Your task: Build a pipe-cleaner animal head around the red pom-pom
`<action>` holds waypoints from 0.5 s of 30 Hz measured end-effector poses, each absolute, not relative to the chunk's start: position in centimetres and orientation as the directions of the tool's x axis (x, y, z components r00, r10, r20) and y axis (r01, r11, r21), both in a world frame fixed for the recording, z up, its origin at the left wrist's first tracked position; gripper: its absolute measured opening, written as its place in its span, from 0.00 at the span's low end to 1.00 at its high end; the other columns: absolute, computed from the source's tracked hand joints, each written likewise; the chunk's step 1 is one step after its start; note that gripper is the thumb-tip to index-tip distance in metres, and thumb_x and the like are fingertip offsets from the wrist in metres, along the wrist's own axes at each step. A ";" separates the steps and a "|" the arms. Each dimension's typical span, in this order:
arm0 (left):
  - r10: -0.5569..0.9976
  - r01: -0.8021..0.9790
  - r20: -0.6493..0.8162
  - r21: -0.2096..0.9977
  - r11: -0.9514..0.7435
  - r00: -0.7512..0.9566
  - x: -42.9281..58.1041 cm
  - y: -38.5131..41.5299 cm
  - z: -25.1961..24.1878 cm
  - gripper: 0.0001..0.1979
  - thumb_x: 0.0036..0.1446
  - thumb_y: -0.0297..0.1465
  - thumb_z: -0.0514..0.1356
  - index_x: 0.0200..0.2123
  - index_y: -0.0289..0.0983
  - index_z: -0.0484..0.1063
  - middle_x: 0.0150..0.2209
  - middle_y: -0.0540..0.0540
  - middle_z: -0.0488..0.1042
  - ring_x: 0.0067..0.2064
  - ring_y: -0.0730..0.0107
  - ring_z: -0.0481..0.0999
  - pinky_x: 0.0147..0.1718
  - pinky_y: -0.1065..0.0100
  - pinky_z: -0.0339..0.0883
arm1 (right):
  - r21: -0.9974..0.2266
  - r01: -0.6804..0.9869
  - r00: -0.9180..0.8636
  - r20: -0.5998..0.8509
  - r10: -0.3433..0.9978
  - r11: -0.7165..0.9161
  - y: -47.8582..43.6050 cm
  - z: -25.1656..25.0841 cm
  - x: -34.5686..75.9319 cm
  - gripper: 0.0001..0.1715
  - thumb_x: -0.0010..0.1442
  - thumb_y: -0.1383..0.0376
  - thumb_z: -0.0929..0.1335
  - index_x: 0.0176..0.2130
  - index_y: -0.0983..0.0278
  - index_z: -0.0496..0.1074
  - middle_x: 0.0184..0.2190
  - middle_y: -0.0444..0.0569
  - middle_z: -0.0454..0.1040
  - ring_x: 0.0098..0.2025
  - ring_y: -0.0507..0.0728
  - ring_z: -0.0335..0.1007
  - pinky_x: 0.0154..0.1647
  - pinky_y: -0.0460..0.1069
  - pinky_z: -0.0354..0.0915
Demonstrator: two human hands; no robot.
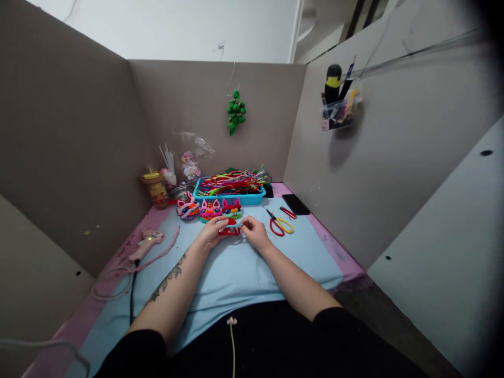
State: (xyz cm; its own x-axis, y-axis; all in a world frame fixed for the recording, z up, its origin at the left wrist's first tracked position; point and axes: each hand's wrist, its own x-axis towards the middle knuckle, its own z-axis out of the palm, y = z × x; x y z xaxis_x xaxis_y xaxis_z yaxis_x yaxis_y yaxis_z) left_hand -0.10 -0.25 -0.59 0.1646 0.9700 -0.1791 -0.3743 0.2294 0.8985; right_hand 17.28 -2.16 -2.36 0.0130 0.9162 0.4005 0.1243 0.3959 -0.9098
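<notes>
My left hand (pixel 210 233) and my right hand (pixel 254 231) meet over the light blue mat (pixel 236 273), both with fingers closed on a small red pipe-cleaner piece (pixel 230 229) held between them. Just beyond the hands stand three finished colourful pipe-cleaner animal heads (pixel 208 209) in a row. Behind those sits a blue tray (pixel 230 197) heaped with loose pipe cleaners of many colours.
Red-and-yellow scissors (pixel 280 224), small red snips (pixel 288 212) and a black phone (pixel 296 203) lie to the right. A pink glue gun (pixel 146 242) with its cord lies at the left. A jar (pixel 155 190) stands in the back left corner. Grey partition walls enclose the desk; a green ornament (pixel 236 112) hangs on the back wall.
</notes>
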 end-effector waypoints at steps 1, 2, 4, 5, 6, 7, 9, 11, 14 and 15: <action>0.971 -0.381 -0.173 0.897 0.226 0.167 0.0 -0.3 -0.5 0.16 0.47 0.27 0.68 0.40 0.34 0.70 0.31 0.44 0.77 0.27 0.69 0.77 0.30 0.66 0.73 | -0.921 0.095 0.019 0.381 0.924 0.378 -2.0 -2.4 17.3 0.05 0.48 0.62 0.68 0.27 0.61 0.69 0.20 0.40 0.68 0.23 0.51 0.62 0.27 0.47 0.60; 0.971 -0.387 -0.167 0.895 0.222 0.171 0.0 -0.3 -0.5 0.16 0.47 0.27 0.68 0.40 0.34 0.70 0.31 0.44 0.77 0.27 0.69 0.77 0.30 0.66 0.73 | -0.930 0.070 0.019 0.364 0.931 0.362 -1.8 -2.5 17.3 0.06 0.47 0.61 0.68 0.27 0.61 0.69 0.20 0.40 0.68 0.23 0.51 0.62 0.27 0.47 0.60; 0.971 -0.398 -0.157 0.891 0.218 0.182 0.1 -0.4 -0.4 0.16 0.47 0.27 0.68 0.40 0.34 0.70 0.31 0.44 0.77 0.27 0.70 0.76 0.30 0.67 0.73 | -0.944 0.025 0.012 0.330 0.944 0.329 -1.5 -2.6 17.2 0.08 0.47 0.60 0.69 0.27 0.62 0.69 0.19 0.40 0.69 0.21 0.51 0.62 0.24 0.47 0.60; 0.970 -0.402 -0.153 0.890 0.217 0.187 0.1 -0.4 -0.3 0.16 0.48 0.28 0.68 0.40 0.34 0.70 0.31 0.45 0.77 0.26 0.71 0.76 0.29 0.68 0.73 | -0.949 0.009 0.005 0.316 0.949 0.316 -1.3 -2.7 17.2 0.09 0.46 0.59 0.69 0.27 0.62 0.69 0.18 0.40 0.69 0.20 0.51 0.62 0.23 0.46 0.60; 0.970 -0.404 -0.150 0.888 0.218 0.193 0.2 -0.5 -0.3 0.15 0.48 0.28 0.68 0.40 0.34 0.70 0.30 0.45 0.77 0.25 0.73 0.75 0.29 0.68 0.73 | -0.953 -0.004 -0.001 0.304 0.953 0.304 -1.2 -2.7 17.2 0.09 0.46 0.59 0.69 0.27 0.62 0.69 0.18 0.40 0.68 0.20 0.51 0.62 0.22 0.46 0.59; 0.969 -0.406 -0.148 0.887 0.219 0.200 0.3 -0.5 -0.2 0.15 0.48 0.28 0.68 0.39 0.34 0.70 0.29 0.46 0.76 0.24 0.74 0.74 0.29 0.68 0.73 | -0.955 -0.015 -0.006 0.296 0.955 0.296 -1.1 -2.8 17.2 0.10 0.46 0.59 0.69 0.27 0.62 0.69 0.17 0.40 0.68 0.19 0.51 0.61 0.22 0.46 0.59; 0.966 -0.406 -0.144 0.886 0.222 0.213 0.4 -0.6 -0.2 0.15 0.48 0.29 0.68 0.39 0.34 0.70 0.28 0.46 0.76 0.23 0.74 0.73 0.29 0.67 0.73 | -0.955 -0.030 -0.014 0.294 0.956 0.294 -1.0 -2.9 17.1 0.10 0.46 0.58 0.69 0.27 0.62 0.70 0.18 0.41 0.69 0.20 0.51 0.62 0.23 0.46 0.60; 0.965 -0.405 -0.138 0.887 0.221 0.224 0.6 -0.7 -0.3 0.16 0.47 0.29 0.69 0.39 0.34 0.70 0.28 0.45 0.76 0.24 0.72 0.74 0.30 0.64 0.74 | -0.951 -0.031 -0.015 0.307 0.951 0.307 -1.0 -2.9 17.1 0.10 0.46 0.58 0.69 0.27 0.63 0.70 0.19 0.42 0.70 0.22 0.52 0.64 0.26 0.47 0.62; 0.970 -0.406 -0.127 0.891 0.202 0.205 0.8 -0.8 -0.4 0.18 0.46 0.30 0.70 0.40 0.34 0.70 0.29 0.44 0.76 0.26 0.69 0.75 0.32 0.61 0.74 | -0.942 -0.003 0.003 0.336 0.942 0.336 -1.2 -3.0 17.1 0.09 0.46 0.60 0.69 0.28 0.63 0.71 0.23 0.43 0.71 0.26 0.52 0.64 0.31 0.48 0.63; 0.975 -0.408 -0.122 0.893 0.190 0.185 0.9 -0.7 -0.5 0.19 0.45 0.30 0.70 0.40 0.34 0.69 0.29 0.45 0.76 0.26 0.69 0.75 0.32 0.61 0.74 | -0.938 0.013 0.020 0.347 0.938 0.347 -1.3 -2.9 17.0 0.09 0.46 0.61 0.70 0.29 0.63 0.71 0.25 0.43 0.71 0.26 0.52 0.64 0.31 0.48 0.63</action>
State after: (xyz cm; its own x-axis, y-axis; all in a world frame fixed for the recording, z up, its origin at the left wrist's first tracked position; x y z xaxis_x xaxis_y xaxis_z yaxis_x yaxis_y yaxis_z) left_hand 0.87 -0.72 -0.51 0.1854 0.9750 -0.1223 -0.4079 0.1896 0.8931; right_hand 17.01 -1.27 -2.94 0.0203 0.9375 0.3473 0.0129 0.3471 -0.9377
